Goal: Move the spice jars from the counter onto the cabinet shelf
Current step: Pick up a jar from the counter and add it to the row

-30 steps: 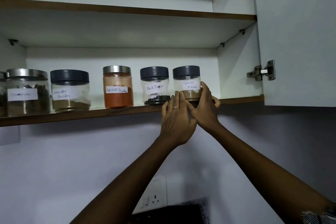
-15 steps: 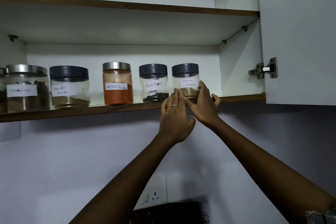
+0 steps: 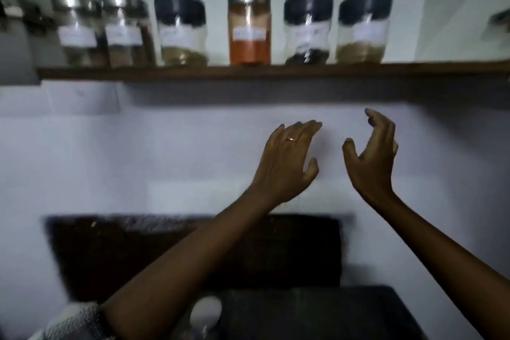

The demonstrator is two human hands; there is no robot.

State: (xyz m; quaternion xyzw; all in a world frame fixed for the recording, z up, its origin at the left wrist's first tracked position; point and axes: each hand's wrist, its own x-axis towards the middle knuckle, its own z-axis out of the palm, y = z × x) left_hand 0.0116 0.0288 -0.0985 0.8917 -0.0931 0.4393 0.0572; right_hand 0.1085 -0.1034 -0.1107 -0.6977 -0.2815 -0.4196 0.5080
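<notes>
Spice jars lined on shelf, hands empty well below

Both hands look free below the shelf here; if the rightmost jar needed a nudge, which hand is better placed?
Probably the right hand: it hangs open almost directly beneath the rightmost jar. The left hand, also open and empty, sits nearer the black-pepper jar.

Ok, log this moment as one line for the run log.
left hand: open, empty, below shelf | right hand: open, empty | rightmost jar: upright on shelf, untouched | labels: blurred
</notes>
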